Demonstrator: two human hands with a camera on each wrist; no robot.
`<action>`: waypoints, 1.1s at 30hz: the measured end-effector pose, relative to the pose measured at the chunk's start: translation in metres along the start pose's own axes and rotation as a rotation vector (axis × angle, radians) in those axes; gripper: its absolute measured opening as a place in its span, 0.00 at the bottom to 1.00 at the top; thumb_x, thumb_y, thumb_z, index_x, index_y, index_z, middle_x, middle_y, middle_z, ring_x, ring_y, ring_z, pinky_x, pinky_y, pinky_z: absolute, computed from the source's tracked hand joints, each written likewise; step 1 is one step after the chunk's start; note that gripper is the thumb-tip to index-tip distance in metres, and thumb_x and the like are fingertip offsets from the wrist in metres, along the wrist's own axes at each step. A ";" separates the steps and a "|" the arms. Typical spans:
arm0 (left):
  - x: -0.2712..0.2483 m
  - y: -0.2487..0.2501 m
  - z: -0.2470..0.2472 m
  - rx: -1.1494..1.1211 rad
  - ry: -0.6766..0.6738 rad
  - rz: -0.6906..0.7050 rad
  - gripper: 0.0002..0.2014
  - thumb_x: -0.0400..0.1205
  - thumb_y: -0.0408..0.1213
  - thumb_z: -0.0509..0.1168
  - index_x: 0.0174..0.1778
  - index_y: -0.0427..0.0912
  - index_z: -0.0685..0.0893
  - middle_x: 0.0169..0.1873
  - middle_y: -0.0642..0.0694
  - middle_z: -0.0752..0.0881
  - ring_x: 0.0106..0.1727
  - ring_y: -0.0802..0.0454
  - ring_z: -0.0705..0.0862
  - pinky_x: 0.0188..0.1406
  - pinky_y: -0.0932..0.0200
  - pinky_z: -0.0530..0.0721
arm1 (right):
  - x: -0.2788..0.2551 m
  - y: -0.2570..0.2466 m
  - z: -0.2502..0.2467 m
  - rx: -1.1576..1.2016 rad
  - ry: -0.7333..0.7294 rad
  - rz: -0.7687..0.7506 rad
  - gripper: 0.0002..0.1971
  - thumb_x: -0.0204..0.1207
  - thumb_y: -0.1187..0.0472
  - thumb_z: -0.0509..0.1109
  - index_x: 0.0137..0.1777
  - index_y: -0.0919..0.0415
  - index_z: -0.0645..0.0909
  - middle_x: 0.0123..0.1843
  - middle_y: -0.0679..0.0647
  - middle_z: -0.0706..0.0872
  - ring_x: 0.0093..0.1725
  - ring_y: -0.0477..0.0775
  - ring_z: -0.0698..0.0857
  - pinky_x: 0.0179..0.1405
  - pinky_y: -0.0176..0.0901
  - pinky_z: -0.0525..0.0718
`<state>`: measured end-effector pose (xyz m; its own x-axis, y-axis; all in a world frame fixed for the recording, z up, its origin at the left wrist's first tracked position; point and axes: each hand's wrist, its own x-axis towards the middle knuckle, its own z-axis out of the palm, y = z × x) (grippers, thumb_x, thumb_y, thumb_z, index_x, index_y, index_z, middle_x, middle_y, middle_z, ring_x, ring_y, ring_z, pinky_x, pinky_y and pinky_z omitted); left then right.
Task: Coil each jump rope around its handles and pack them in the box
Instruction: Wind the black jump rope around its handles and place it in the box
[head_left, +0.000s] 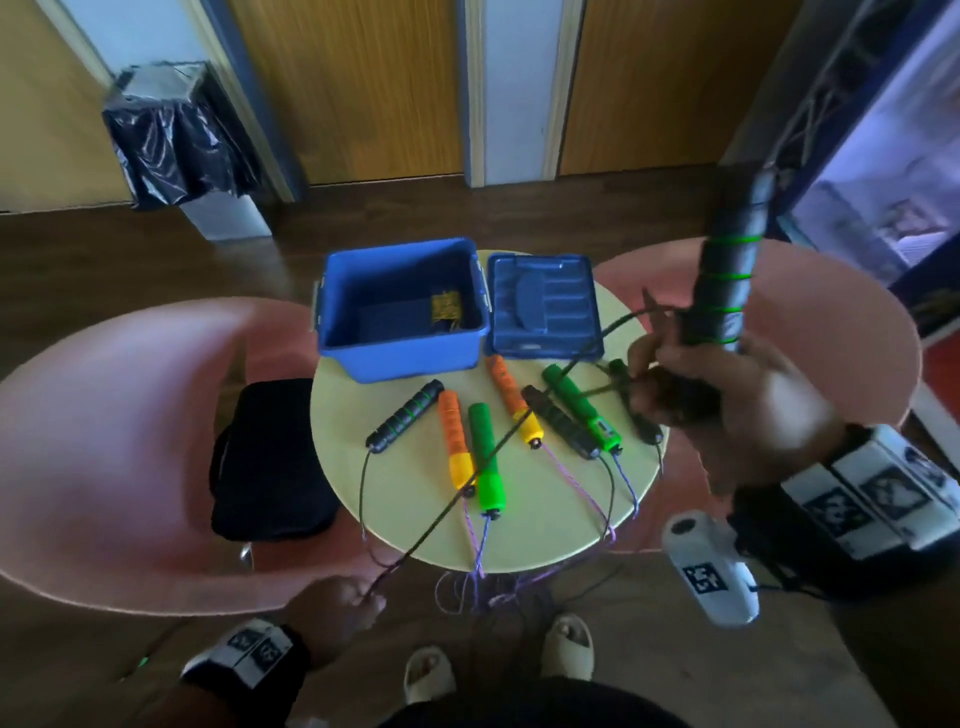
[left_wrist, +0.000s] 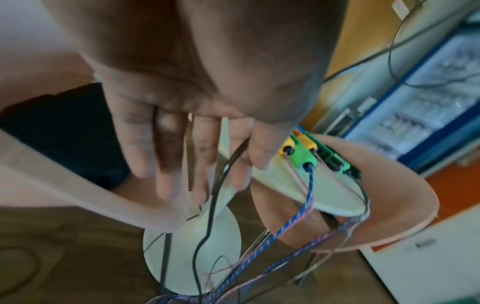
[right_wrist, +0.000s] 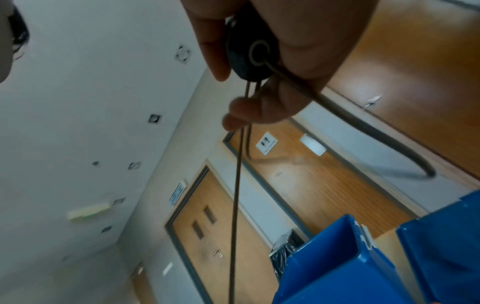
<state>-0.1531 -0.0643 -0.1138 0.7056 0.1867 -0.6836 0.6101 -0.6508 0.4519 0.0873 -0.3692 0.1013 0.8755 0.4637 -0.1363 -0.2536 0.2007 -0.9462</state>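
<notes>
Right hand (head_left: 696, 395) grips an upright black handle (head_left: 727, 275); left hand (head_left: 337, 603) pinches its taut cord (head_left: 467, 486) below the table (head_left: 410, 525) edge. Coiling appears barely begun. Seven handles lie uncoiled on the table; the blue box (head_left: 400, 353) holds no rope.

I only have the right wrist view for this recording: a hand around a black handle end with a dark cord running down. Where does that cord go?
Observer: In the head view the black cord runs diagonally over the table down to the left hand.
Operator: Is the handle upright?
Observer: Yes, the right hand holds the black handle raised, green bands around it.
Operator: Anything in the box?
Observer: The blue box holds one small yellowish item; its lid lies beside it.
</notes>
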 end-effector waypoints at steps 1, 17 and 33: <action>0.001 -0.009 0.001 0.078 -0.049 -0.003 0.19 0.81 0.56 0.63 0.28 0.50 0.80 0.29 0.53 0.83 0.36 0.57 0.83 0.42 0.58 0.77 | -0.005 0.000 -0.001 0.040 0.066 -0.017 0.06 0.65 0.67 0.69 0.39 0.60 0.74 0.37 0.58 0.87 0.29 0.57 0.86 0.27 0.40 0.77; -0.043 0.162 -0.068 -0.275 0.047 0.642 0.15 0.85 0.48 0.57 0.39 0.45 0.83 0.38 0.48 0.92 0.43 0.57 0.89 0.46 0.65 0.79 | -0.047 0.111 0.043 -0.450 -0.216 0.346 0.28 0.54 0.51 0.76 0.58 0.50 0.82 0.59 0.68 0.87 0.53 0.70 0.87 0.41 0.51 0.80; -0.042 0.197 0.033 -0.297 -0.175 0.489 0.19 0.74 0.58 0.70 0.59 0.57 0.86 0.63 0.53 0.87 0.63 0.60 0.85 0.64 0.62 0.81 | -0.053 -0.003 0.013 0.360 -0.237 0.129 0.09 0.63 0.72 0.64 0.40 0.59 0.78 0.28 0.57 0.75 0.34 0.57 0.85 0.40 0.51 0.89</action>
<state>-0.0747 -0.2242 -0.0150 0.8754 -0.2228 -0.4289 0.3221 -0.3928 0.8614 0.0363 -0.3829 0.1147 0.7197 0.6808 -0.1363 -0.5186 0.3965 -0.7575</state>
